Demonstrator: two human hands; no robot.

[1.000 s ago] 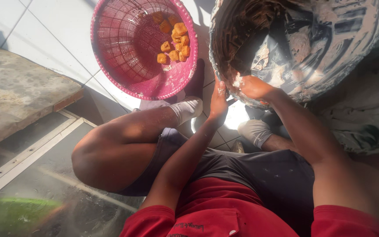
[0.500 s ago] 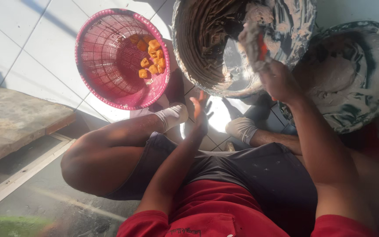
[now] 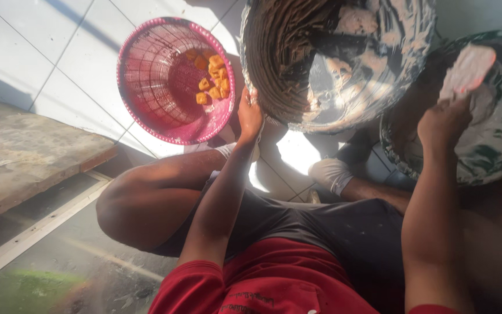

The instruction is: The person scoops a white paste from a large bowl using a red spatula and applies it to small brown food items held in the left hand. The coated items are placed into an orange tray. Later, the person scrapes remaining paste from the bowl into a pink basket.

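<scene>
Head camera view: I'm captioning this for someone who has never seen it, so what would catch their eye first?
The bright pink plastic basket at upper left, on the white tiled floor, holds a few orange chunks. Beside it, top centre, a large woven basket smeared with white paste is tipped on its side, the left hand gripping its rim. At far right, the right hand lifts a pale lump over a paste-coated basin.

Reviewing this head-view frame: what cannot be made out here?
- woven basket: top cut by the frame edge.
- left hand: fingertips hidden behind the basket's rim.
- white lump in the right hand: material unclear.
- orange pieces in the pink basket: too small to identify.
</scene>
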